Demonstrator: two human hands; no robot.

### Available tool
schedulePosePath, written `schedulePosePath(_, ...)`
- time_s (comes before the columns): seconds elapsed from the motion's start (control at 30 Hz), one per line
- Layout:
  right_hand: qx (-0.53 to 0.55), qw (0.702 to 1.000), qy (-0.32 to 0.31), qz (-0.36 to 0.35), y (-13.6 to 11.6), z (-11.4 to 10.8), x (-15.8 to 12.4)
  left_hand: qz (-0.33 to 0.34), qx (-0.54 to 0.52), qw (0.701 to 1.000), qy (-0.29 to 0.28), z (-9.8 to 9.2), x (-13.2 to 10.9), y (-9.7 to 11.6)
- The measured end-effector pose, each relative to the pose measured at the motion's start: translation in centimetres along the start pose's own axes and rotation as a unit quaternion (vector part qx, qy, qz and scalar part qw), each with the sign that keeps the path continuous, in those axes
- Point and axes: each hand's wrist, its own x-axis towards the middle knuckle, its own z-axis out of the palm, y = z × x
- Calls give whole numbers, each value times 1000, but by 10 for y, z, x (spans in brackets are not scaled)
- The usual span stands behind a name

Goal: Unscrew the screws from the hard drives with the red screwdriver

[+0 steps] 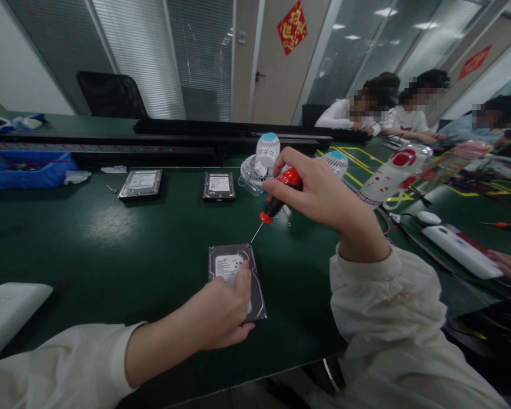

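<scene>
A hard drive [256, 289] with a white label lies flat on the dark green table in front of me. My left hand [221, 312] rests over its lower left part, fingers pressed on the top and thumb at the near edge. In my right hand [317, 187] is a red and black screwdriver [274, 207], gripped by its red end. The shaft slants down to the left, and its tip meets the drive's far right corner. Whether a screw sits under the tip is too small to tell.
Two more hard drives, one at left [140, 184] and one in the middle [218, 187], lie farther back. Beyond my right hand stands a white fan [268, 149]. A blue tray [21, 170], a patterned bottle [392, 175] and a white power strip [462, 250] flank the space. Several people sit at right.
</scene>
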Motion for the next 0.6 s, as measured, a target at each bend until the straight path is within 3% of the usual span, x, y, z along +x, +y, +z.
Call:
schedulePosePath(0.33,-4,1000,1,-22,2,2,0,8,3,1000,14,2,-1,1)
schedulePosePath(0.6,-57,998,9,16,4,1,0,-2,-14,1000,8,3,-1,1)
